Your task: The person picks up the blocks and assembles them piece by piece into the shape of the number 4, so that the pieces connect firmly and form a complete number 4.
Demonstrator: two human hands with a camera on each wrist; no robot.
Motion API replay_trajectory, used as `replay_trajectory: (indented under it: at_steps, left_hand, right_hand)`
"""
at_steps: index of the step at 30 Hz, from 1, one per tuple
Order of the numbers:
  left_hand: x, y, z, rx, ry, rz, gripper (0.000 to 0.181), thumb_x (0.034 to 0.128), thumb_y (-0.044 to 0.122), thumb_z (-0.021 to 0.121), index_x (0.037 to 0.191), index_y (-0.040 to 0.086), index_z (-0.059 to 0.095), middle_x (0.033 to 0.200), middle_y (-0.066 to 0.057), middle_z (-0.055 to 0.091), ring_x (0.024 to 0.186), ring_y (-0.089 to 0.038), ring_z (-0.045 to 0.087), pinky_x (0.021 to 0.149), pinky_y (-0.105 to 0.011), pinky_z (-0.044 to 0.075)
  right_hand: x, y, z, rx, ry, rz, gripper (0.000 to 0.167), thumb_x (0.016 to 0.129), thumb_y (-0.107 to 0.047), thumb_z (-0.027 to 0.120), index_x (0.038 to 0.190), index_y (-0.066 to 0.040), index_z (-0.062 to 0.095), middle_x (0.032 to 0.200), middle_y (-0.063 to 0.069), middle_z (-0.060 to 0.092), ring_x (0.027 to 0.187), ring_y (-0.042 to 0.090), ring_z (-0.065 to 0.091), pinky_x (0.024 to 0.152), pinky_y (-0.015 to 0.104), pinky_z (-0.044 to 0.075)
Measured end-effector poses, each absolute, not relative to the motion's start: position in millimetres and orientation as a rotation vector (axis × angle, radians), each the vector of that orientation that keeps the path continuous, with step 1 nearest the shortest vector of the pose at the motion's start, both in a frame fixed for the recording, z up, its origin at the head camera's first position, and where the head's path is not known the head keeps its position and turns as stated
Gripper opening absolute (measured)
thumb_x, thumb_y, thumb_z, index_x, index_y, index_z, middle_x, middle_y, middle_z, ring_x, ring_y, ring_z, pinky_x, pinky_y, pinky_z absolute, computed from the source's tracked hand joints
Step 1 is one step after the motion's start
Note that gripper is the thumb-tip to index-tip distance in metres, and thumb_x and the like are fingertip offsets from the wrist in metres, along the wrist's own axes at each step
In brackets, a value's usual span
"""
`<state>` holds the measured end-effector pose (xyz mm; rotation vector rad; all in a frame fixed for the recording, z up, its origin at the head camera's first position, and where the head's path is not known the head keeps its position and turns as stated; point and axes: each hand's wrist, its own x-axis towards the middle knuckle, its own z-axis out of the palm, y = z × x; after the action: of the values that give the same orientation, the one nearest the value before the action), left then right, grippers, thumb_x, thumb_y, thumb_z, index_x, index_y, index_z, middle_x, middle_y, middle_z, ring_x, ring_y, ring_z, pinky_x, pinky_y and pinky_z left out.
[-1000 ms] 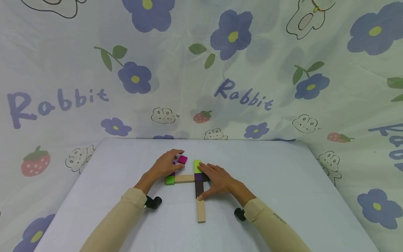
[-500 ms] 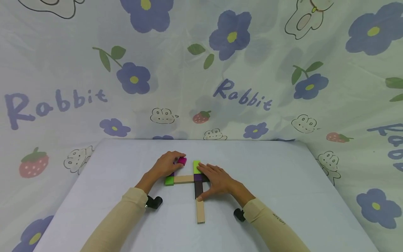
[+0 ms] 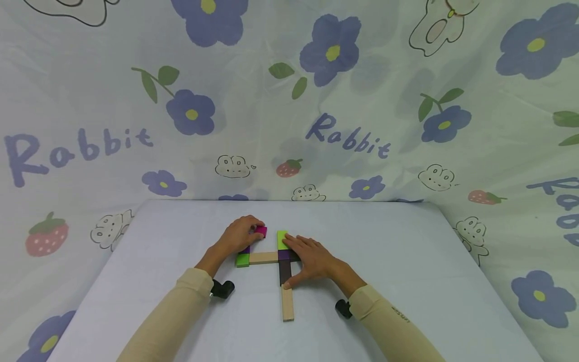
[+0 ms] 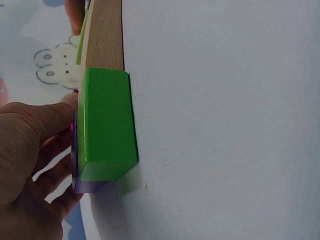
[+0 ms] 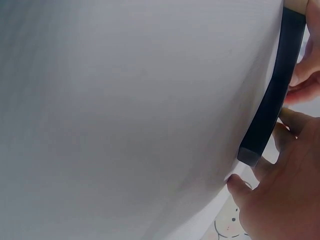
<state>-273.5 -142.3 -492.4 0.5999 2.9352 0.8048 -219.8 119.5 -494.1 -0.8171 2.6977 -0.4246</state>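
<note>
In the head view, my left hand [image 3: 238, 236] pinches a small magenta block [image 3: 262, 231] between thumb and fingers. Below that hand lie a purple block [image 3: 246, 250], partly covered, and a green block [image 3: 243, 260]. A plain wooden block [image 3: 264, 258] links the green one to a purple piece [image 3: 283, 255]. My right hand [image 3: 314, 257] is spread over the right side, fingertips at a lime block [image 3: 282, 240]. Its thumb touches where a dark block [image 3: 285, 272] meets a second wooden block [image 3: 287, 304]. A black block [image 5: 272, 95] lies partly under the right hand.
The blocks lie on a white-covered table [image 3: 384, 301]. Behind it hangs a patterned curtain [image 3: 253, 100] with flowers and rabbits. A black wrist camera [image 3: 222, 289] sits by the left cuff, another camera [image 3: 344, 308] by the right.
The left thumb and fingers have come together on the magenta block, which stood between them untouched a second ago. The block has turned slightly. My right hand stays in place.
</note>
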Motion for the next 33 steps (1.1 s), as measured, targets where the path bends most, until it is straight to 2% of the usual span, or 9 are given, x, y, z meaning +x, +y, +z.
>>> replay_trajectory:
  at_steps: [9,33]
  left_hand:
    - [-273.8,-142.5,-493.2,0.594,2.944,0.825,0.034,0.0937,0.019,0.074,0.124,0.005,0.069,0.116,-0.011,0.067,0.105,-0.028,0.061,0.097,-0.052,0.048]
    - [-274.5,-152.3,-489.0,0.523,2.931,0.865,0.032,0.0940,0.018,0.073,0.124,0.007,0.068,0.117,-0.009,0.065,0.106,-0.028,0.060,0.096,-0.050,0.050]
  right_hand:
    - [-219.5,119.4,-494.5,-0.817,2.694,-0.432,0.119,0.069,-0.075,0.077,0.163,-0.026,0.023,0.168,-0.006,0.018,0.153,0.025,0.017,0.119,0.057,0.020]
    - [-219.4,119.0,-494.5,-0.828,2.698,-0.425,0.119,0.069,-0.075,0.077,0.163,-0.025,0.022,0.168,-0.006,0.017,0.153,0.025,0.017,0.120,0.055,0.018]
